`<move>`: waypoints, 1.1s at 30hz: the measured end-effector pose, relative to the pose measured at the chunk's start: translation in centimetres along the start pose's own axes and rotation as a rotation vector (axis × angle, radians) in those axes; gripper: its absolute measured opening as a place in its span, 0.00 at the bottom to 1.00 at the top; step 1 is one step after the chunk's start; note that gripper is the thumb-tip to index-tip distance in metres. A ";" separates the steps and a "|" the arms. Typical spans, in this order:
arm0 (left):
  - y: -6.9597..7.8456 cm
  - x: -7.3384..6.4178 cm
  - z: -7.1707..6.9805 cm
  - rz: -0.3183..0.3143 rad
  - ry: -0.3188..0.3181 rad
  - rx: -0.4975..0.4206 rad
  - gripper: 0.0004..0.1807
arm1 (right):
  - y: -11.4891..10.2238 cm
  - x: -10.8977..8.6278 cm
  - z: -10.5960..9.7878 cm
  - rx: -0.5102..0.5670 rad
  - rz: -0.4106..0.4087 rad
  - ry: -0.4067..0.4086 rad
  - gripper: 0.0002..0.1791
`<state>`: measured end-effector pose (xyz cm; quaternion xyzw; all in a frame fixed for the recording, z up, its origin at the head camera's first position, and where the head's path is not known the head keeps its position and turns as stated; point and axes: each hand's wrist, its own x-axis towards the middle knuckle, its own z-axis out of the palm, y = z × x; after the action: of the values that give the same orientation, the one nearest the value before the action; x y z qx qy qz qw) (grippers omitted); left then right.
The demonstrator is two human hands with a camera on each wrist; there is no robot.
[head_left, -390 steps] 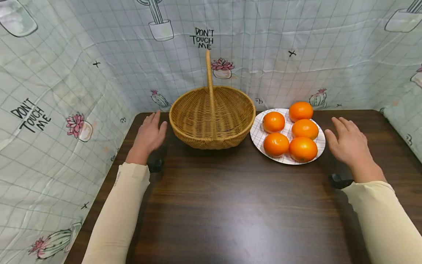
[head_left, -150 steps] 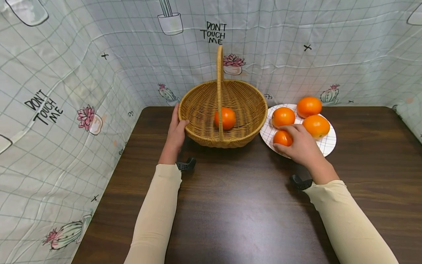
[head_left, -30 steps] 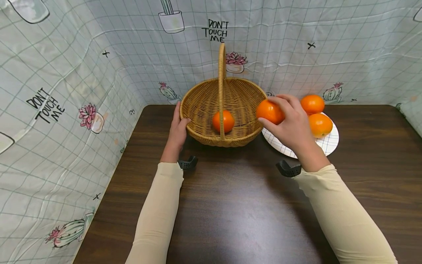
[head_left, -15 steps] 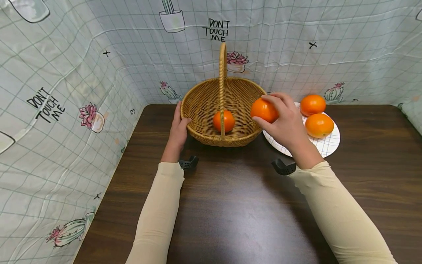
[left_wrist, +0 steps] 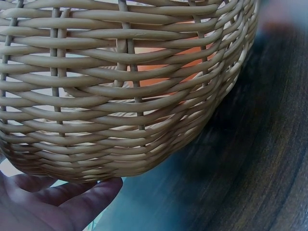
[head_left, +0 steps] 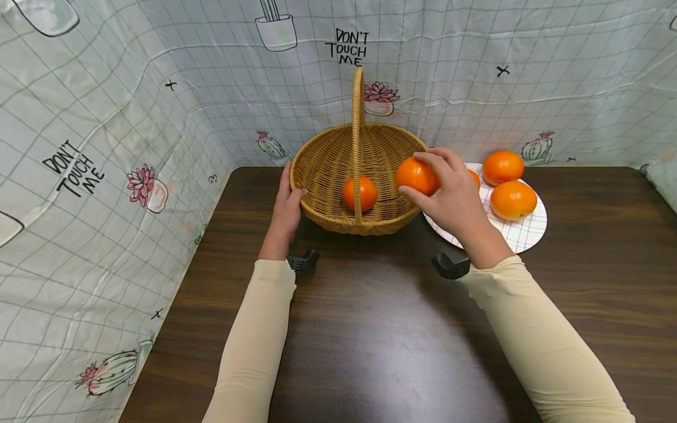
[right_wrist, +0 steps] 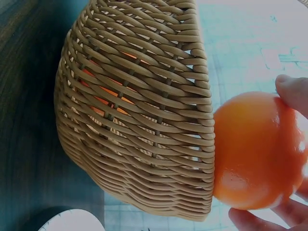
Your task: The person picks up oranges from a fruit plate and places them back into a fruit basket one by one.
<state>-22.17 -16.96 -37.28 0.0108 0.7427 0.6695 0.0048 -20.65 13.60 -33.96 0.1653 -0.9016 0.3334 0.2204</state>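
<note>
My right hand (head_left: 449, 188) grips an orange (head_left: 416, 175) between thumb and fingers, over the right rim of a wicker basket (head_left: 328, 218). In the right wrist view this glossy orange (right_wrist: 255, 149) shows level with the rim, partly behind it. On the basket's left side rests my left hand (head_left: 286, 205), thumb over the rim and fingers along the outside. The left wrist view has those fingertips (left_wrist: 108, 188) against the weave. Another orange (head_left: 365, 194) lies inside the basket, partly behind the upright handle (head_left: 357, 94).
Right of the basket, a white checked plate (head_left: 520, 232) carries two oranges in plain sight and a third orange (head_left: 474, 176) mostly hidden by my right hand. A patterned cloth (head_left: 449, 64) hangs behind the dark wooden table (head_left: 359, 329).
Since five seconds ago, my right hand has lifted an orange off the plate and carried it left over the basket's rim. My left hand stays on the basket.
</note>
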 end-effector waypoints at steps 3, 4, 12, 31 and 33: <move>0.0 0.0 0.0 0.005 -0.001 -0.001 0.39 | 0.2 0.0 0.0 -0.009 -0.030 0.006 0.33; 0.0 0.0 0.0 0.006 -0.001 -0.002 0.39 | 0.2 0.1 0.0 -0.012 -0.039 0.008 0.33; -0.1 0.1 0.1 0.014 0.004 -0.005 0.39 | 0.9 -0.2 0.2 -0.017 -0.069 0.034 0.31; -0.2 0.1 0.2 0.013 -0.001 0.004 0.40 | 3.4 -1.0 0.0 -0.041 -0.012 0.023 0.24; -0.2 0.1 0.1 0.008 -0.002 0.004 0.40 | 3.7 -1.0 0.0 -0.055 -0.004 0.022 0.24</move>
<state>-22.25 -16.83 -37.48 0.0143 0.7439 0.6681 0.0028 -21.44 16.42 -36.46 0.1573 -0.9076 0.3100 0.2354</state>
